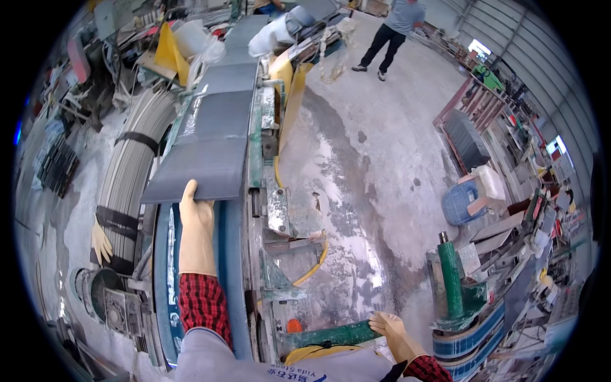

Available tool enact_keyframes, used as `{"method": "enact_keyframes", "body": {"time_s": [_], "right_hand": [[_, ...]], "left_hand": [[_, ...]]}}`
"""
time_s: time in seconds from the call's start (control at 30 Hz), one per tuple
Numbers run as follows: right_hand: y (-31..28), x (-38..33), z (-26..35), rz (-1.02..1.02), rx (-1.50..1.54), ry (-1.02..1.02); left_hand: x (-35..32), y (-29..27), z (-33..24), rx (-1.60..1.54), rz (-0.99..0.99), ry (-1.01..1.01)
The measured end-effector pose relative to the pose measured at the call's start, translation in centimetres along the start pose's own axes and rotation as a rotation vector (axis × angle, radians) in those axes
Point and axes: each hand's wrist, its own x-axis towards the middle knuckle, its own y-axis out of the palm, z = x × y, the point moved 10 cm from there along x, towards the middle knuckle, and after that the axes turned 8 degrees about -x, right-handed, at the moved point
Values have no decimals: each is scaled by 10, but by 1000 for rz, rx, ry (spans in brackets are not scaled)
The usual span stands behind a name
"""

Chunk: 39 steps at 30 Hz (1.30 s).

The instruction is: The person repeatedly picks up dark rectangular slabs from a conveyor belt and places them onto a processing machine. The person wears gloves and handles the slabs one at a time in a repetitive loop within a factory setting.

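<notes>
Grey tile under left hand, three behind

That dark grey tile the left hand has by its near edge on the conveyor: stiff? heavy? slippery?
Probably stiff: the dark grey tile lies flat with straight edges, like the tiles lined up beyond it. Likely heavy for its thickness, being a wide, thin slab. Possibly slippery: the floor looks wet, and the gloved left hand grips only the near edge, so it may tip if lifted there.
</notes>
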Motion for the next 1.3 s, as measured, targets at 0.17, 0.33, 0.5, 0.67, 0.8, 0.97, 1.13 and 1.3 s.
{"method": "enact_keyframes", "body": {"time_s": [0.17, 0.33, 0.5, 0.67, 0.8, 0.97, 1.13, 1.3], "right_hand": [[20, -9, 14, 46, 6, -14], [13, -6, 4, 71, 24, -44], [32, 41, -26, 434, 96, -95], [95, -77, 82, 572, 38, -334], [62, -167, 127, 841, 614, -429], [-104, -230, 85, 421, 890, -297], [-251, -277, -3, 137, 1104, -639], [-340, -304, -83, -182, 1344, -713]], "left_hand": [[-31, 25, -19, 64, -6, 14], [-130, 58, -53, 138, 137, 51], [-232, 50, -65, 291, 96, 90], [-348, 73, 34, 297, 269, -141], [-464, 79, 155, 267, 327, -597], [-578, 50, 305, 467, 415, -1056], [-691, 19, 435, 545, 520, -1472], [-805, 12, 493, 585, 493, -1521]]}}
